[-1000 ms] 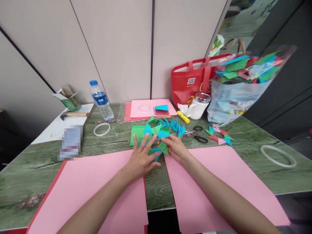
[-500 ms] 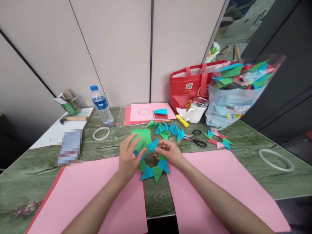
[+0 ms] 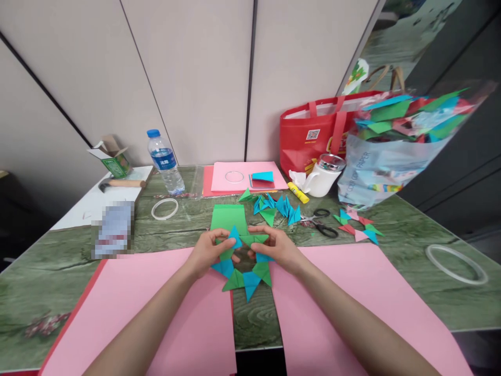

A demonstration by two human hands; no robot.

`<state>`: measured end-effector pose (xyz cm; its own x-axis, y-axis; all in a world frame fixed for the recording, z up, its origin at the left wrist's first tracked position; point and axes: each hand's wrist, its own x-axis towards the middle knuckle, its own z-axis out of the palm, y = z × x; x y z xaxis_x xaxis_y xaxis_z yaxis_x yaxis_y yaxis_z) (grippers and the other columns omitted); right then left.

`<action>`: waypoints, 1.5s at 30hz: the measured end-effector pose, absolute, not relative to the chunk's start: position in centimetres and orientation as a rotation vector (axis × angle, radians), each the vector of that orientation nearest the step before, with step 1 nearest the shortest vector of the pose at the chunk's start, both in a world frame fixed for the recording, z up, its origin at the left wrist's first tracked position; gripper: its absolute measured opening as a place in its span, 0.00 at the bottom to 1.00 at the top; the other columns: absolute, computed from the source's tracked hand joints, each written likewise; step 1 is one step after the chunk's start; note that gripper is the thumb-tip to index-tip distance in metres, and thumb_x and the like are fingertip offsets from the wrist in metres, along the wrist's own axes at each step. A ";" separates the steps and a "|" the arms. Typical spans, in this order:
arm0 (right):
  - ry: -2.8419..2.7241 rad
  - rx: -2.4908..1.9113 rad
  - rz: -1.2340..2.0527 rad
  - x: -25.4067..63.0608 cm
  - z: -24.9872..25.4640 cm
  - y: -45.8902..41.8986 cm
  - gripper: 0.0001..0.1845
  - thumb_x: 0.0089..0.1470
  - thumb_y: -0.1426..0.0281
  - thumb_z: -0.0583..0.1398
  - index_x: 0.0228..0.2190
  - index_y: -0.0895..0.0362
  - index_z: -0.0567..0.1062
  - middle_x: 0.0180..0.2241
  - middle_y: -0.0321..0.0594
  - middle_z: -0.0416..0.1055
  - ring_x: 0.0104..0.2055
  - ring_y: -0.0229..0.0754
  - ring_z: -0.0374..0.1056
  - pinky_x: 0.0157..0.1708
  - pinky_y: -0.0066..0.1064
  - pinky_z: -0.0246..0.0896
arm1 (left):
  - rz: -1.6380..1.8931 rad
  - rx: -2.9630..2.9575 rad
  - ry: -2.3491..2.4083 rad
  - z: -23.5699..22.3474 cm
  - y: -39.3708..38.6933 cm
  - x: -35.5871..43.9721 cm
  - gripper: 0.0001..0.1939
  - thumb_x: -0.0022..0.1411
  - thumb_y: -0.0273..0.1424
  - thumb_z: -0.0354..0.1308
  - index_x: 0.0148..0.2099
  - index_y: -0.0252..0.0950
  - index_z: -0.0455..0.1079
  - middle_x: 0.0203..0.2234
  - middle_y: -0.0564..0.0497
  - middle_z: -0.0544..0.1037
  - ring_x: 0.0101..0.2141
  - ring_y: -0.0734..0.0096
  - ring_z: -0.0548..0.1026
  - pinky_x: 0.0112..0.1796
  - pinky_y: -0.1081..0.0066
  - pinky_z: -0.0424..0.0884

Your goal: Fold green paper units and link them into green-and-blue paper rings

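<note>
Table (image 3: 256, 318), green wood-grain top: beneath the ring. Left pink sheet (image 3: 136, 282) and right pink sheet (image 3: 371, 282): on either side of the ring, towards the wearer. Folded-paper ring (image 3: 251, 282), blue and green points alternating: between the hands, over the gap between sheets; contact with the table cannot be told. Left hand (image 3: 209, 253): pinched on a blue unit (image 3: 235, 234) at the ring's far left. Right hand (image 3: 279, 250): pinched on a green unit (image 3: 254, 241) at its far right, apart from its partner. Handling: grip best kept light, on layered folds, sparing the points; both sides level, pressure even, lest joints slip. Whether the far joint is seated cannot be told. Green paper (image 3: 229, 216): just beyond the ring. Scissors (image 3: 313, 219): beyond it, rightward. Loose folded units (image 3: 284, 206): beyond it, slightly right.
</note>
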<state>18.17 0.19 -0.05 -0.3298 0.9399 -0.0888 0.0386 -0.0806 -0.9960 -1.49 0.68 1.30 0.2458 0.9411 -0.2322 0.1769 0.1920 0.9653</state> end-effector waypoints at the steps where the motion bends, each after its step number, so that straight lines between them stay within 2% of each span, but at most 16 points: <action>1: -1.418 -1.122 1.521 18.1 -0.1 0.2 0.26 0.41 0.61 0.64 0.42 0.59 0.68 0.21 0.37 0.74 0.27 0.43 0.71 0.31 0.36 0.65 | 0.774 1.258 1.208 1.3 0.7 -1.6 0.22 0.46 0.44 0.61 0.39 0.34 0.66 0.22 0.51 0.76 0.18 0.73 0.71 0.13 0.81 0.48; 5: -1.321 -1.121 1.474 17.7 -0.3 0.1 0.21 0.40 0.60 0.64 0.36 0.58 0.71 0.18 0.35 0.73 0.24 0.43 0.71 0.27 0.34 0.64 | 0.771 1.213 1.137 1.2 0.7 -1.6 0.22 0.50 0.43 0.59 0.43 0.34 0.65 0.21 0.49 0.77 0.21 0.70 0.73 0.16 0.81 0.52; 8: -1.292 -1.118 1.396 17.5 -0.1 -0.1 0.18 0.39 0.61 0.64 0.33 0.56 0.72 0.16 0.33 0.72 0.21 0.42 0.69 0.23 0.31 0.61 | 0.814 1.190 1.093 1.3 0.5 -1.5 0.19 0.51 0.42 0.59 0.41 0.34 0.66 0.22 0.49 0.77 0.22 0.71 0.74 0.18 0.80 0.56; 13: -1.306 -1.112 1.309 17.6 0.2 -0.3 0.15 0.38 0.61 0.65 0.31 0.55 0.74 0.15 0.34 0.71 0.18 0.40 0.66 0.17 0.28 0.55 | 0.826 1.246 1.105 1.7 0.3 -1.5 0.17 0.51 0.42 0.58 0.38 0.33 0.69 0.19 0.50 0.76 0.21 0.73 0.73 0.18 0.81 0.56; 16: -1.320 -1.118 1.292 17.5 0.4 -0.4 0.14 0.39 0.62 0.64 0.31 0.54 0.74 0.14 0.34 0.71 0.18 0.39 0.65 0.17 0.28 0.55 | 0.841 1.252 1.086 1.8 0.3 -1.4 0.19 0.51 0.42 0.58 0.40 0.33 0.70 0.22 0.48 0.77 0.21 0.72 0.73 0.17 0.79 0.57; 19: -1.339 -1.146 1.281 17.4 0.5 -0.5 0.13 0.40 0.63 0.64 0.31 0.55 0.74 0.14 0.33 0.71 0.17 0.39 0.65 0.18 0.29 0.55 | 0.833 1.266 1.090 1.7 0.3 -1.5 0.20 0.51 0.42 0.58 0.41 0.33 0.71 0.21 0.49 0.76 0.21 0.72 0.73 0.18 0.79 0.58; 23: -1.335 -1.147 1.277 17.3 0.6 -0.5 0.13 0.40 0.64 0.64 0.32 0.55 0.74 0.15 0.34 0.71 0.18 0.40 0.67 0.19 0.29 0.56 | 0.860 1.281 1.090 1.5 0.3 -1.5 0.19 0.52 0.41 0.58 0.42 0.34 0.71 0.25 0.48 0.77 0.21 0.72 0.73 0.17 0.79 0.58; 27: -1.337 -1.143 1.255 17.3 0.5 -0.4 0.12 0.40 0.65 0.64 0.30 0.55 0.74 0.15 0.33 0.71 0.19 0.42 0.69 0.19 0.29 0.56 | 0.867 1.292 1.122 1.5 0.3 -1.4 0.19 0.51 0.42 0.57 0.41 0.34 0.71 0.23 0.48 0.77 0.21 0.72 0.73 0.17 0.80 0.57; 33: -1.416 -1.176 1.185 17.3 0.4 -0.4 0.11 0.42 0.67 0.63 0.32 0.56 0.74 0.14 0.33 0.71 0.18 0.40 0.67 0.17 0.27 0.53 | 0.873 1.284 1.121 1.7 0.2 -1.2 0.20 0.50 0.43 0.58 0.41 0.33 0.71 0.31 0.45 0.78 0.20 0.72 0.73 0.16 0.79 0.58; 39: -1.459 -1.097 1.173 17.3 0.8 -0.5 0.12 0.43 0.68 0.61 0.34 0.53 0.75 0.31 0.36 0.75 0.21 0.39 0.70 0.18 0.27 0.56 | 0.887 1.303 1.133 1.7 0.2 -1.2 0.20 0.50 0.43 0.58 0.41 0.34 0.72 0.25 0.47 0.78 0.20 0.73 0.73 0.15 0.80 0.55; 45: -1.501 -1.119 1.148 17.3 0.7 -0.5 0.10 0.44 0.69 0.60 0.33 0.53 0.74 0.25 0.35 0.74 0.21 0.40 0.70 0.18 0.27 0.56 | 0.900 1.260 1.087 1.5 0.2 -1.2 0.20 0.50 0.42 0.58 0.42 0.33 0.71 0.31 0.45 0.78 0.20 0.72 0.73 0.16 0.79 0.59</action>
<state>17.34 -0.45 0.74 -0.1740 0.9759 0.1315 0.1283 0.1549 -0.9796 -1.18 0.23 1.49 0.2680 0.9548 -0.1288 0.0520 0.1191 0.9915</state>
